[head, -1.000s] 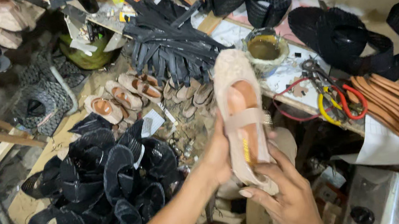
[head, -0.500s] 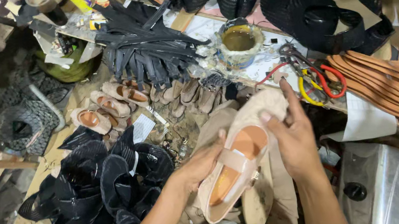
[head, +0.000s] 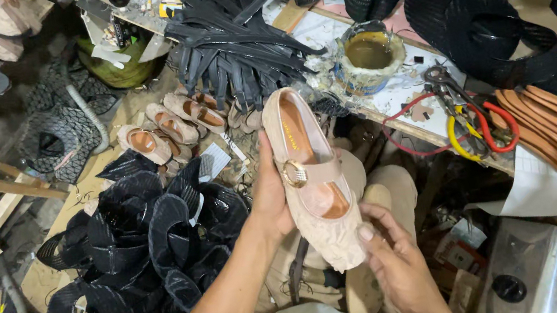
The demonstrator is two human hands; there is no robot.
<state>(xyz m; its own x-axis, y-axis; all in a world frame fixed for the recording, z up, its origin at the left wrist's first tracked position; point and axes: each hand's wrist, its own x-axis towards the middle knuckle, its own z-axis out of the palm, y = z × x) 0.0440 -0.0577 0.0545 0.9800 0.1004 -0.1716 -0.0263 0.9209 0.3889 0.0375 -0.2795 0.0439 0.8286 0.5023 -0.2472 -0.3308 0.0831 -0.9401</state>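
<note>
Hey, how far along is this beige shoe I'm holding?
Looks done: the beige shoe has its upper, strap and gold buckle in place. In hand: the left hand grips its side while the right hand presses the toe. Left: I cannot judge its sole; other beige shoes lie by black uppers.

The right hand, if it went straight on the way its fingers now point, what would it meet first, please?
The right hand points up and left, its fingers already on the closed end of the beige shoe. Beyond that, probably the left hand gripping the shoe's side, though depth is unclear.
</note>
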